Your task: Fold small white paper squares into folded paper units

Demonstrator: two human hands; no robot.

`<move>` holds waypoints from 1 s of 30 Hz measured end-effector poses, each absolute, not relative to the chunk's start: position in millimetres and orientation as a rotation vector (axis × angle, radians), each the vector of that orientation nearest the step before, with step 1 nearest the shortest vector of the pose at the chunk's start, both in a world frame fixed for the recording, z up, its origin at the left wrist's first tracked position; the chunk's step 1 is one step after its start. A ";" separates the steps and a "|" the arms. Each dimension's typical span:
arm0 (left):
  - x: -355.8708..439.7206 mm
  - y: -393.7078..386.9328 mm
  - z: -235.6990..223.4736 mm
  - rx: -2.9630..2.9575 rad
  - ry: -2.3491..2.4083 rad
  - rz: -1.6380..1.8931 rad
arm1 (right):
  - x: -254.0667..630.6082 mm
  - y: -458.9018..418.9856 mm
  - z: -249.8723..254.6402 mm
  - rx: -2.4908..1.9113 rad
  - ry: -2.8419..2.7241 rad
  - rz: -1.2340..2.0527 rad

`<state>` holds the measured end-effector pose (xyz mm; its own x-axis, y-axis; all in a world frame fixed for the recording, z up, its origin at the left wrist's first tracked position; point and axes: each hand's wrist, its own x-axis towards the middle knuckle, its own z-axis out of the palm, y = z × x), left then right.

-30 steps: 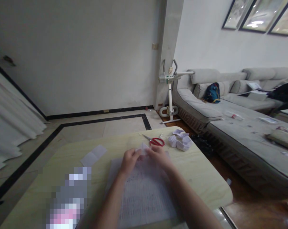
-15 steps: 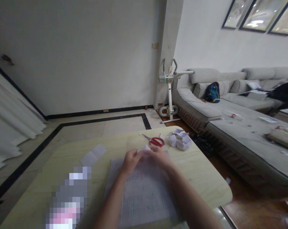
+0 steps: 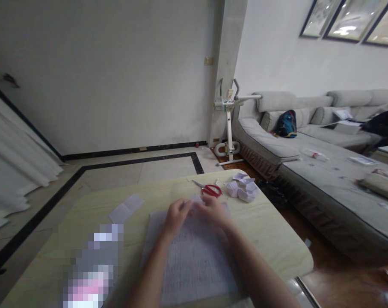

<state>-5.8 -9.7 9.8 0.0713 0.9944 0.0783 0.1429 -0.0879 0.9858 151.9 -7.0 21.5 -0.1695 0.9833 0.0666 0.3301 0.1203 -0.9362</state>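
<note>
My left hand [image 3: 176,215] and my right hand [image 3: 213,211] meet over the far edge of a large printed sheet [image 3: 194,261] on the pale yellow table [image 3: 271,231]. Both pinch a small piece of white paper [image 3: 195,199] between their fingertips; most of it is hidden by the fingers. Red-handled scissors [image 3: 209,189] lie just beyond my right hand. A heap of folded white paper pieces [image 3: 243,188] sits right of the scissors, near the table's far edge.
A loose folded slip [image 3: 126,208] lies left of my hands. A blurred-out object [image 3: 91,269] stands at the near left of the table. A grey sofa [image 3: 325,171] with a blue bag [image 3: 286,125] fills the right; a white exercise machine [image 3: 228,128] stands by the pillar.
My hands stay in place, fingers shifting slightly on the small paper. The view has barely moved.
</note>
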 end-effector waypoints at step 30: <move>-6.4 -11.9 25.2 1.253 1.216 1.257 | 149.3 -7.6 13.5 -1.166 -1.386 1.256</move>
<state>-6.4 -11.9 25.2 -0.0237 0.9983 0.0541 0.0211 -0.0536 0.9983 149.3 -7.6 13.5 -0.1464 0.9889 0.0270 0.0707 0.0377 -0.9968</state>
